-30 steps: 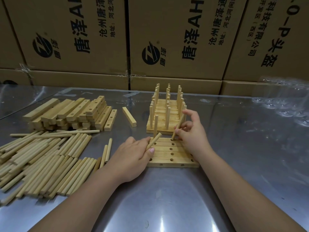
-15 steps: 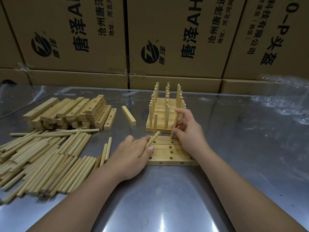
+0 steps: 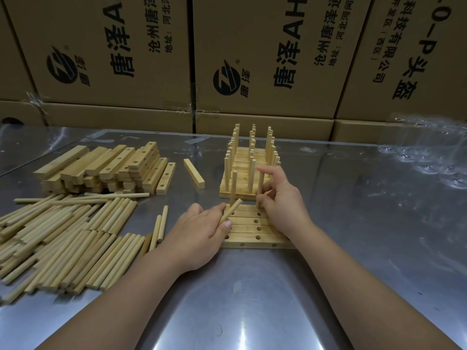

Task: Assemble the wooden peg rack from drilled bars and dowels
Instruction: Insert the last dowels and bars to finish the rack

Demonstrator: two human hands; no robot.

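Observation:
A flat set of drilled bars (image 3: 252, 231) lies side by side on the metal table in front of me. My right hand (image 3: 283, 200) grips a dowel (image 3: 260, 188) that stands nearly upright in a hole at the far right of these bars. My left hand (image 3: 199, 233) rests at the bars' left end, holding a second dowel (image 3: 230, 210) slanted over them. Just behind stands a finished peg rack (image 3: 249, 168) with several upright pegs.
A big heap of loose dowels (image 3: 63, 236) covers the table's left side. Behind it lies a stack of drilled bars (image 3: 106, 168), with one single bar (image 3: 193, 173) apart. Cardboard boxes (image 3: 265, 59) wall off the back. Clear plastic film (image 3: 429, 152) lies at the right.
My right hand has tipped its dowel from slanted to nearly upright over a far-right hole. My left hand has kept its dowel in place.

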